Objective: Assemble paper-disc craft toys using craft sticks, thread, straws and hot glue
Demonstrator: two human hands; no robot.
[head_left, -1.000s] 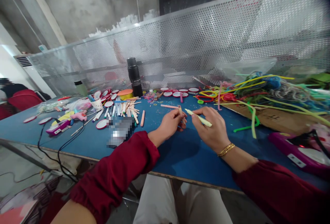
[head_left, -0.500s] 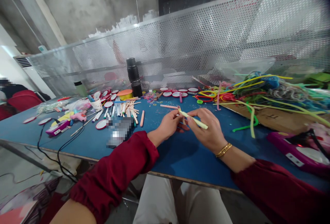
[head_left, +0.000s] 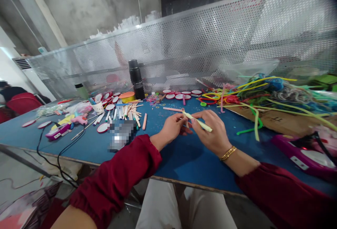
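My right hand grips a pale yellow pen-like stick, its far end pointing up and left toward my other hand. Close beside it, my left hand is closed in a pinch at that far end. A thin pink strip reaches left from there and ends in a small curl by the stick's tip; my left fingers seem to hold it, though they partly hide the spot. Both hands are just above the blue table.
Left lie markers and wooden sticks, a purple device with black cables, and round red-rimmed pieces. Behind stand a black bottle and a perforated metal screen. Right are coloured strips on cardboard and another purple device.
Both hands keep nearly the same pose around the stick and strip. The whole view has shifted very slightly.
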